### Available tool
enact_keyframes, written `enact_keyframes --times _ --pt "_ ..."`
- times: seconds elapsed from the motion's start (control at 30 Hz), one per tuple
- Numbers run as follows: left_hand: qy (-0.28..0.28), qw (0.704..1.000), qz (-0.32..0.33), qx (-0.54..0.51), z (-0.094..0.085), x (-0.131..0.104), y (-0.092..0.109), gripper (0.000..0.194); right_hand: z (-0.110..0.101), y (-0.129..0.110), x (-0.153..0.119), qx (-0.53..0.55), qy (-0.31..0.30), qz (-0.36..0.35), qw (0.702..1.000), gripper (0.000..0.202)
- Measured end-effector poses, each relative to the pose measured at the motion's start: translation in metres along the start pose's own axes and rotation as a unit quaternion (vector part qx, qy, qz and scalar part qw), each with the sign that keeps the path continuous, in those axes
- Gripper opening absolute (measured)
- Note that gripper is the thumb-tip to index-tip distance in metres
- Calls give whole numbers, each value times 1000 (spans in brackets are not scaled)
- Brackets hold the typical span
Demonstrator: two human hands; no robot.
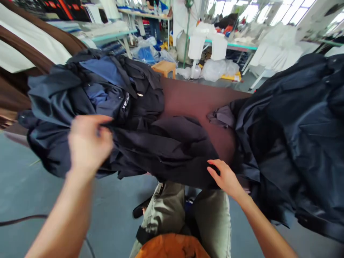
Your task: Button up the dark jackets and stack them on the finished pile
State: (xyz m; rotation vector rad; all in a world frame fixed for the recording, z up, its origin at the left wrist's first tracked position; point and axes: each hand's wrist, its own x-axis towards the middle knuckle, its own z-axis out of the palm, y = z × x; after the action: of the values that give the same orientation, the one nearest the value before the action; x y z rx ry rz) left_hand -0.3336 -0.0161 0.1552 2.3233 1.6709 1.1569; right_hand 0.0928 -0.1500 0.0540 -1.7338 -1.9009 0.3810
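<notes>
A dark garment [166,147] lies stretched across a reddish-brown surface [185,96] in front of me. My left hand [90,141] pinches its upper left part, thumb and fingers pressed together, slightly blurred. At the garment's right end is my right hand [221,175], its thumb and fingers apart, beside or lightly touching the cloth. To the left, a heap of dark navy garments [56,93] adjoins the piece; a second large pile [301,132] covers the right side.
Brown and white cloth [34,32] hangs at the upper left, with part of another person's hand [6,118] below it. Behind stand a small wooden stool [163,67], plastic bags [215,69] and worktables with white fabric. A cable [24,218] crosses the floor.
</notes>
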Motion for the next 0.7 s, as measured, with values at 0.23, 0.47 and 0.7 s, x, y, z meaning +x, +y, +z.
enact_keyframes --times 0.23,0.47,0.7 --pt "-406 901 151 6 123 -41 55 45 48 -14 -5 -146 -27 -80 986 40" --pt "-362 920 146 -36 118 -43 53 43 -35 17 13 -228 138 -151 952 22" --pt "-211 927 297 -89 128 -63 98 56 -108 37 5 -324 242 -168 899 29"
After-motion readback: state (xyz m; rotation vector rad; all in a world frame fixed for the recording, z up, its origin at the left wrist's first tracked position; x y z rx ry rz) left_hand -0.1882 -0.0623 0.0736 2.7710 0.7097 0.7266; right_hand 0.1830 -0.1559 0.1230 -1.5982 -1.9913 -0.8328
